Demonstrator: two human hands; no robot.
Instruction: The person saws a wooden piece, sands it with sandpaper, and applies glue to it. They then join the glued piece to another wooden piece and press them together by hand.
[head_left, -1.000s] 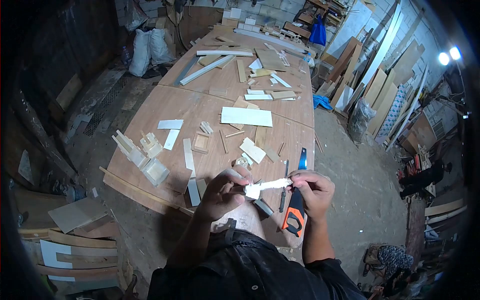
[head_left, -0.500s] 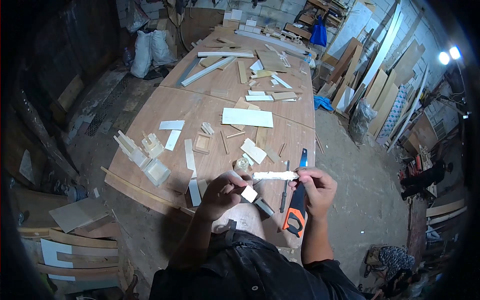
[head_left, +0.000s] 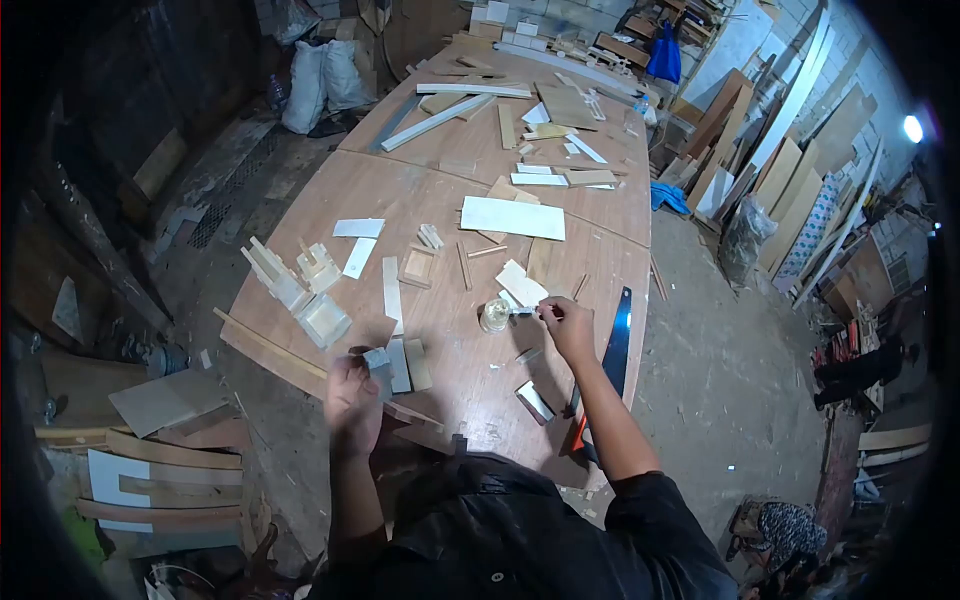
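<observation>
My left hand [head_left: 352, 395] is closed on a small pale block [head_left: 376, 358] at the left front of the table, the thumb and fingers around it. My right hand [head_left: 570, 330] pinches the end of a white-smeared stick [head_left: 524, 310], which reaches left to the rim of a small glass jar [head_left: 494, 317]. Whitish stuff shows inside the jar. A white board offcut [head_left: 522, 284] lies just behind the stick. Nearer to me on the table is a dark block with a pale face [head_left: 535, 402].
A handsaw [head_left: 616, 350] with an orange handle lies along the right edge. Left of my left hand stands a wooden model-like piece [head_left: 300, 300]. Wood strips and a white panel [head_left: 513, 218] lie farther back. Planks [head_left: 790, 190] lean on the right wall.
My right hand has carried the stick forward and left to the jar. My left hand has moved left with the block, away from the stick. The view has shifted slightly.
</observation>
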